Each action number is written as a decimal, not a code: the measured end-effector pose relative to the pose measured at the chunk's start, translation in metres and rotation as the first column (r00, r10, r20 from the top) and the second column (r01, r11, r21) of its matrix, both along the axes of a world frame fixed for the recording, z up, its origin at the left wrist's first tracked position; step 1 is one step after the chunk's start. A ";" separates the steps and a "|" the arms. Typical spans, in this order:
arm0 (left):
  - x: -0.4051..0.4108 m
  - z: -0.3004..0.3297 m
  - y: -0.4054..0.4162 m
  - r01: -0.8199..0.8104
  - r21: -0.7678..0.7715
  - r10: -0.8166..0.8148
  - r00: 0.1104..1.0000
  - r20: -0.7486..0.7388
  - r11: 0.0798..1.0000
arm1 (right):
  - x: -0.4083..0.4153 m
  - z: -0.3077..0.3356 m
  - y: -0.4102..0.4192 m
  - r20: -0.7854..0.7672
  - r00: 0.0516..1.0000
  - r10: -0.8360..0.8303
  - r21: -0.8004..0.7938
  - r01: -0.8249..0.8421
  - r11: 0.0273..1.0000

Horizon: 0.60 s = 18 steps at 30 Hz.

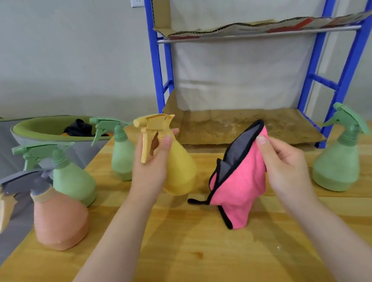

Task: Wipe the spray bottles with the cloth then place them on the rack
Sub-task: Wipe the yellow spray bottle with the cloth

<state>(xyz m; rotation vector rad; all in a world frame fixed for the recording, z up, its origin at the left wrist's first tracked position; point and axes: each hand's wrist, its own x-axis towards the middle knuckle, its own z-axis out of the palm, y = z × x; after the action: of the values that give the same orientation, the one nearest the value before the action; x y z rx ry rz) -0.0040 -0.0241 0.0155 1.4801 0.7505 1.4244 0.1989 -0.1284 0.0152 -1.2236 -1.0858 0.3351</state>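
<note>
Over the counter [223, 268] | left hand [154, 167] grips the yellow bottle [180, 165] by its neck, bottle upright, lifted a bit | right hand [282, 162] pinches the pink cloth [238, 188] just right of it | the cloth hand looks nearest for wiping.

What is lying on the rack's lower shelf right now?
Only a sheet of brown cardboard lies on the lower shelf of the blue rack; no spray bottle stands there. The pink cloth in the right hand hides a small front strip.
</note>
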 end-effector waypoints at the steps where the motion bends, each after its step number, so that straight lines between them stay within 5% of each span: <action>1: 0.010 0.003 -0.001 0.040 -0.015 -0.040 0.998 0.042 0.999 | 0.007 -0.001 0.001 0.024 1.000 0.018 0.001 -0.018 1.000; 8: 0.063 0.008 0.002 0.260 -0.084 -0.236 0.946 0.222 0.962 | 0.017 0.007 0.008 0.119 0.981 0.153 -0.067 -0.146 0.987; 18: 0.073 -0.021 0.001 0.319 -0.055 -0.311 0.943 0.117 0.946 | 0.003 -0.029 0.032 0.051 0.979 0.199 -0.093 -0.194 0.977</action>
<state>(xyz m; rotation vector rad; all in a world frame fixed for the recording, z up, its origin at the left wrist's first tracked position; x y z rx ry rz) 0.0691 -0.0233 -0.0050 1.3842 0.4688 1.2080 0.2015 -0.0964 -0.0135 -1.2125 -1.2594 0.5043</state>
